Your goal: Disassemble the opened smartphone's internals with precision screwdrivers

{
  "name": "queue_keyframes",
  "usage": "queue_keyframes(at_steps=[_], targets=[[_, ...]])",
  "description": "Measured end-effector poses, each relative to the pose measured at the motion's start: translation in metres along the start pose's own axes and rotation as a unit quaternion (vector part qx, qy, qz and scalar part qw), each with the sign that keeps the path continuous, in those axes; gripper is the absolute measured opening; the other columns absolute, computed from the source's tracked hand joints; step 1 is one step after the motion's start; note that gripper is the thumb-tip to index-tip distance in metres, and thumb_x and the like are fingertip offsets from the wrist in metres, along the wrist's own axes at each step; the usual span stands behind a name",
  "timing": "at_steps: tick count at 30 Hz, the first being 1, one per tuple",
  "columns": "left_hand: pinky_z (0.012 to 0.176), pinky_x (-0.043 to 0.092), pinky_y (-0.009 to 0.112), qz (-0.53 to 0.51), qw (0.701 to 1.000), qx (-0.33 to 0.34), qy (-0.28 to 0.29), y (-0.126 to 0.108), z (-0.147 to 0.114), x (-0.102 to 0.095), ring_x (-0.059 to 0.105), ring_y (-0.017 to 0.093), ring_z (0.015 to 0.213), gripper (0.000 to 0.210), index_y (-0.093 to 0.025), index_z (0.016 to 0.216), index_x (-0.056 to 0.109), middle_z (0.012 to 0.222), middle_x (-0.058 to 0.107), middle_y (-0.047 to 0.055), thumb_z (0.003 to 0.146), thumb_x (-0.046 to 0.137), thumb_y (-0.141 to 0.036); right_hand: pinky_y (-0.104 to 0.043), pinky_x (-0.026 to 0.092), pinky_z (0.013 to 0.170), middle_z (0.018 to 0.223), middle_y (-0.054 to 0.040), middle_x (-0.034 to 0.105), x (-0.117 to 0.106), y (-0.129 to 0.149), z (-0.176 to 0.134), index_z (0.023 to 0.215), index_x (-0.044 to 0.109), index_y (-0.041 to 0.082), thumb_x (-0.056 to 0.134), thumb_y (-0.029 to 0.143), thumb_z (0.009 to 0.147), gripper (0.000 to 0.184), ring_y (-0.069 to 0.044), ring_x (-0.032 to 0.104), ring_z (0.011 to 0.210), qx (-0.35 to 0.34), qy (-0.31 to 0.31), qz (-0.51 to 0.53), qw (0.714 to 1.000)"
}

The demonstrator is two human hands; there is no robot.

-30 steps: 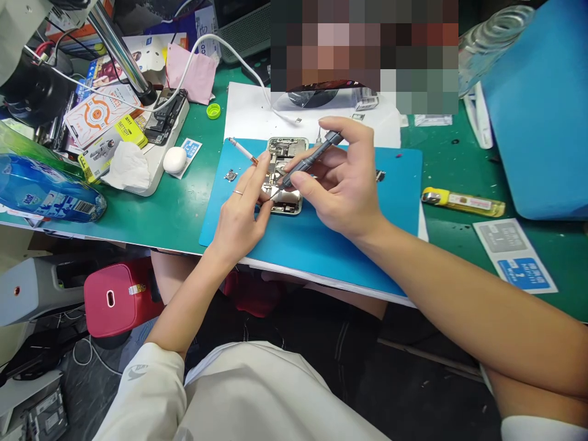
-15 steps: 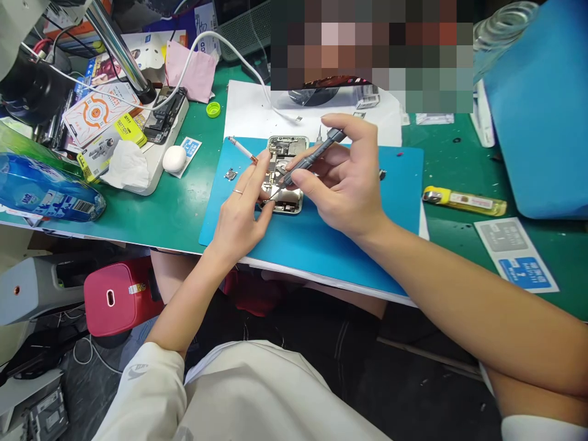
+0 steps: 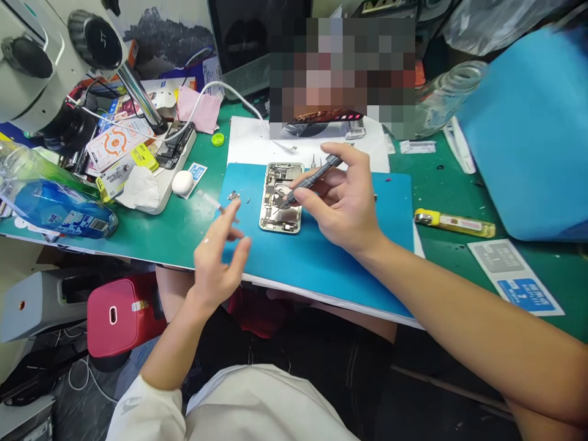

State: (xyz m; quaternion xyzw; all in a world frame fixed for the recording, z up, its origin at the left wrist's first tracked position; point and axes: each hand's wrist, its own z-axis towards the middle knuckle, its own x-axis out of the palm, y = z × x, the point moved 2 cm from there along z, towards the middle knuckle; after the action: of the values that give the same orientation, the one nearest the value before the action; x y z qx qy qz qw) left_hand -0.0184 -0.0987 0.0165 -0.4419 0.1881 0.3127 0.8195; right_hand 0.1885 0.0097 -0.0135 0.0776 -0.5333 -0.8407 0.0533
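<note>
An opened smartphone (image 3: 281, 223) lies on the blue mat (image 3: 331, 269), its inner parts bare. Over it my right hand (image 3: 346, 199) is closed around a dark grey screwdriver (image 3: 315, 176), the shaft slanting down to the phone's lower left part. My left hand (image 3: 218, 260) is apart from the phone, above the mat's left edge, with thumb and fingers spread. A cigarette (image 3: 209, 201), smeared by motion, sticks out from between its fingers. Just beyond those fingertips, a small metal part (image 3: 234, 195) lies on the mat.
Left stand a microscope (image 3: 96, 40), a blue bottle (image 3: 68, 211) and a cluttered white tray (image 3: 177, 184) beside a white earbud case (image 3: 182, 182). A yellow utility knife (image 3: 454, 222) and a printed card (image 3: 514, 275) lie right. A white cable (image 3: 225, 84) arches behind the phone.
My left hand has left the phone and moved left, taking the cigarette along. My right hand keeps the screwdriver on the phone. The view has shifted, showing more of the back.
</note>
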Motion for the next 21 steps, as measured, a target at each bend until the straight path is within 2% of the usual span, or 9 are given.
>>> queue_keyframes(at_steps=[1, 3, 6, 8, 10, 12, 14, 21], targets=[[0.095, 0.060, 0.033, 0.013, 1.000, -0.015, -0.007, 0.001, -0.013, -0.013, 0.071, 0.016, 0.088, 0.049, -0.026, 0.154, 0.052, 0.131, 0.074, 0.010, 0.105, 0.059, -0.027, -0.040, 0.068, 0.065, 0.102, -0.0029, 0.074, 0.000, -0.001, 0.001, 0.139, 0.044, 0.040, 0.074, 0.044, 0.095, 0.054, -0.024, 0.075, 0.085, -0.004, 0.000, -0.002, 1.000], [0.087, 0.062, 0.034, 0.030, 0.997, -0.031, -0.061, 0.007, -0.044, -0.042, 0.071, 0.015, 0.078, 0.041, -0.026, 0.145, 0.062, 0.123, 0.077, 0.009, 0.104, 0.060, -0.025, -0.038, 0.068, 0.063, 0.102, -0.0027, 0.074, 0.000, -0.002, 0.002, 0.141, 0.043, 0.039, 0.073, 0.043, 0.096, 0.055, -0.023, 0.075, 0.084, -0.014, 0.004, -0.003, 1.000], [0.079, 0.063, 0.034, 0.082, 0.980, -0.095, -0.154, 0.029, -0.099, -0.083, 0.071, 0.015, 0.070, 0.025, -0.023, 0.122, 0.075, 0.109, 0.080, 0.005, 0.099, 0.067, -0.026, -0.035, 0.067, 0.062, 0.103, -0.0027, 0.074, 0.000, -0.002, 0.003, 0.143, 0.042, 0.038, 0.072, 0.041, 0.097, 0.055, -0.021, 0.074, 0.084, -0.019, 0.008, -0.005, 1.000], [0.068, 0.060, 0.031, 0.113, 0.956, -0.180, -0.200, 0.045, -0.135, -0.105, 0.068, 0.015, 0.064, 0.022, -0.022, 0.116, 0.075, 0.100, 0.080, 0.004, 0.097, 0.068, -0.031, -0.034, 0.067, 0.062, 0.103, -0.0021, 0.074, 0.000, -0.002, 0.003, 0.143, 0.042, 0.037, 0.071, 0.040, 0.097, 0.054, -0.020, 0.074, 0.084, -0.017, 0.006, -0.006, 1.000], [0.064, 0.060, 0.033, 0.126, 0.928, -0.267, -0.227, 0.060, -0.167, -0.121, 0.067, 0.016, 0.063, 0.027, -0.021, 0.114, 0.074, 0.101, 0.080, 0.005, 0.094, 0.070, -0.039, -0.033, 0.067, 0.062, 0.102, -0.0016, 0.074, 0.000, -0.003, 0.004, 0.142, 0.042, 0.037, 0.071, 0.039, 0.097, 0.054, -0.019, 0.074, 0.083, -0.013, 0.004, -0.003, 1.000], [0.066, 0.059, 0.035, 0.113, 0.895, -0.350, -0.251, 0.073, -0.194, -0.131, 0.065, 0.017, 0.064, 0.034, -0.021, 0.112, 0.073, 0.101, 0.079, 0.005, 0.089, 0.073, -0.045, -0.033, 0.068, 0.062, 0.102, -0.0014, 0.074, 0.000, -0.003, 0.004, 0.142, 0.042, 0.037, 0.071, 0.040, 0.097, 0.054, -0.019, 0.074, 0.083, -0.012, 0.003, 0.000, 1.000], [0.066, 0.057, 0.034, 0.107, 0.874, -0.394, -0.265, 0.086, -0.215, -0.135, 0.062, 0.016, 0.064, 0.037, -0.020, 0.112, 0.072, 0.102, 0.078, 0.005, 0.085, 0.074, -0.045, -0.034, 0.068, 0.062, 0.101, -0.0016, 0.074, -0.001, -0.004, 0.005, 0.142, 0.042, 0.037, 0.072, 0.040, 0.097, 0.054, -0.020, 0.074, 0.083, -0.013, 0.000, 0.001, 1.000], [0.053, 0.043, 0.025, 0.043, 0.800, -0.523, -0.292, 0.157, -0.260, -0.127, 0.051, 0.010, 0.056, 0.033, -0.014, 0.100, 0.070, 0.083, 0.072, 0.000, 0.081, 0.076, -0.041, -0.037, 0.068, 0.063, 0.102, -0.0036, 0.075, -0.004, -0.006, 0.004, 0.143, 0.042, 0.039, 0.073, 0.045, 0.096, 0.057, -0.022, 0.075, 0.084, -0.027, -0.006, -0.026, 0.999]])
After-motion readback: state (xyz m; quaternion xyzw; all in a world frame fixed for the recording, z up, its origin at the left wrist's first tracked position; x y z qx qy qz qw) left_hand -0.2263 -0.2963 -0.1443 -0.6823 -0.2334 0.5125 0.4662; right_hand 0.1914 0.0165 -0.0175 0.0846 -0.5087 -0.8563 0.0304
